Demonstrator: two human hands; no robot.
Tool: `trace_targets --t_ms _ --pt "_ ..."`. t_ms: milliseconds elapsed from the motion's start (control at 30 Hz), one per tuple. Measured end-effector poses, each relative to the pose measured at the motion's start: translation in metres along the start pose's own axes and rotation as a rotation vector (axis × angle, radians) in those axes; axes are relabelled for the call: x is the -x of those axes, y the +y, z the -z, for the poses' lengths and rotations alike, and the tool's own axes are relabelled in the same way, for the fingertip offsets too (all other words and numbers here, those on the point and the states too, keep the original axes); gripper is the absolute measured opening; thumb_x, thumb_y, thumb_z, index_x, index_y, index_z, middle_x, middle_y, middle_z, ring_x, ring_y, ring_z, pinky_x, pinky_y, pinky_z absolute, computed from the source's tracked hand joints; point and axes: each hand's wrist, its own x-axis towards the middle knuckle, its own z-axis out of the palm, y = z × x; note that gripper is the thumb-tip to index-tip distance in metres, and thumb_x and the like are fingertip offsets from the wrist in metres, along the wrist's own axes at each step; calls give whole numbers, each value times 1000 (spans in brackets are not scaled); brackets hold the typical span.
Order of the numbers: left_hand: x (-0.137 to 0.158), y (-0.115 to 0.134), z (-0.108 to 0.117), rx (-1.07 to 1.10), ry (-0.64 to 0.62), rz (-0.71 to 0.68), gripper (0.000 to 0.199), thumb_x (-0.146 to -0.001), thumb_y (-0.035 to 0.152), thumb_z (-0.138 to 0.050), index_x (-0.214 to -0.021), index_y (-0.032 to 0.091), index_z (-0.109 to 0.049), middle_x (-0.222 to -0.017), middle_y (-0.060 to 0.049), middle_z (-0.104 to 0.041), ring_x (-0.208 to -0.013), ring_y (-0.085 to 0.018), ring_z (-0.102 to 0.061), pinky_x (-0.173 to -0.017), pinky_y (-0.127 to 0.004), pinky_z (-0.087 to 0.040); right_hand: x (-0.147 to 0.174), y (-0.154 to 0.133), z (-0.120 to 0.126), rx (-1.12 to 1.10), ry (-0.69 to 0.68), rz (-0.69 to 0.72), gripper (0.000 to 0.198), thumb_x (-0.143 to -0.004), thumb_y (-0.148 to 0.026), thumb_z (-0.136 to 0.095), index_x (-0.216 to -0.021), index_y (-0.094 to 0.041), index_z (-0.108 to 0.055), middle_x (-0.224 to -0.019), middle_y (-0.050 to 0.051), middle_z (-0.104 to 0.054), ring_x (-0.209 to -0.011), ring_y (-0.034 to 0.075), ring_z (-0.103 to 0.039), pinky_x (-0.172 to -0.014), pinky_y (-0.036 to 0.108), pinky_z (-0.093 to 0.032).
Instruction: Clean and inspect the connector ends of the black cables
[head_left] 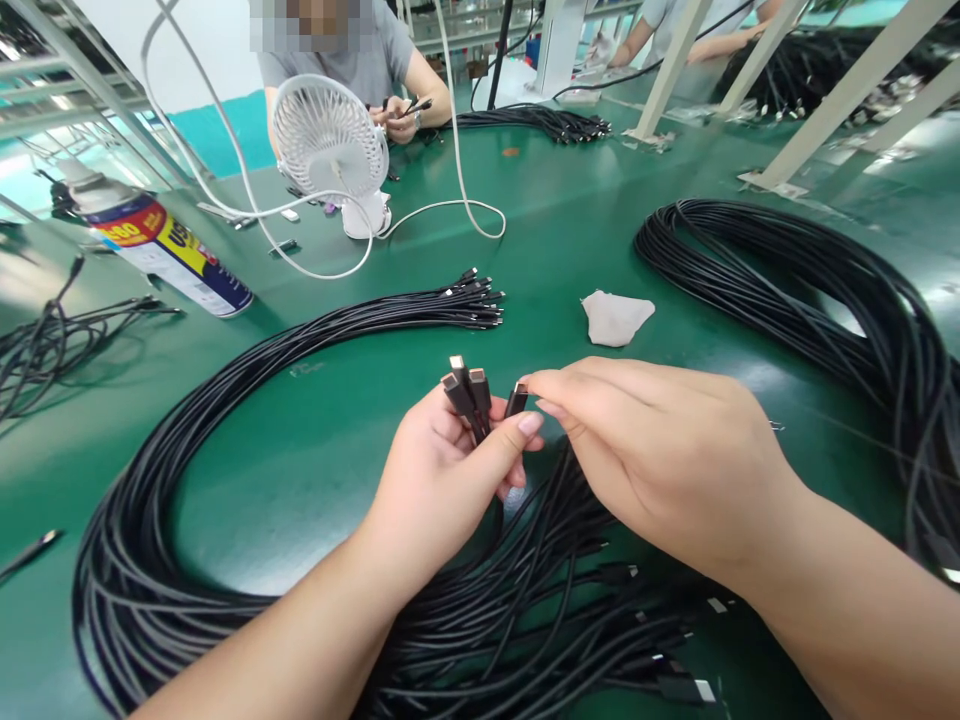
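Note:
My left hand [450, 470] is closed around several black cable plugs [465, 395], their metal tips pointing up and away. One more cable plug [517, 398] stands between my left thumb and fingers, a little apart from the others. My right hand [660, 450] has thumb and index finger pinched at the tip of that single plug; whether anything small is between them is hidden. Below both hands lies a large bundle of black cables [187, 430], curving round to the left, with one set of plug ends behind my hands and another at the lower right.
A second coiled cable bundle [795, 270] lies at the right. A crumpled white cloth [616, 318] rests beyond my right hand. Farther back are a white fan [330, 140] with its looping cord and a spray can [169, 245]. A co-worker [397, 75] sits opposite, holding cables.

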Motion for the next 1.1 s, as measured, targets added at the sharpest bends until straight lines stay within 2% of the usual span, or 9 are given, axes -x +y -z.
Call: trace_targets --t_ms 267,500,1100 --pt "0 -1 -1 -143 53 -59 24 -73 25 -75 -74 17 -53 -59 1 -64 -42 -10 -57 -40 -21 -50 -1 -1 -1 57 -21 -9 25 -92 -12 -45 -92 -14 -70 -83 6 -74 -63 15 -65 -54 28 -44" --pt "-1 -2 -1 -174 75 -57 24 -72 25 -76 -75 17 -53 -58 2 -62 -44 -10 -58 -41 -22 -51 0 -2 -3 58 -31 -16 26 -92 -11 -45 -92 -13 -71 -81 7 -74 -61 15 -65 -52 28 -42" --pt "-3 -1 -1 -179 64 -58 22 -73 23 -75 -74 17 -53 -56 5 -60 -42 -10 -58 -43 -23 -51 2 3 -1 56 -76 -16 32 -91 -10 -45 -108 -14 -72 -89 7 -76 -73 17 -70 -61 27 -52"
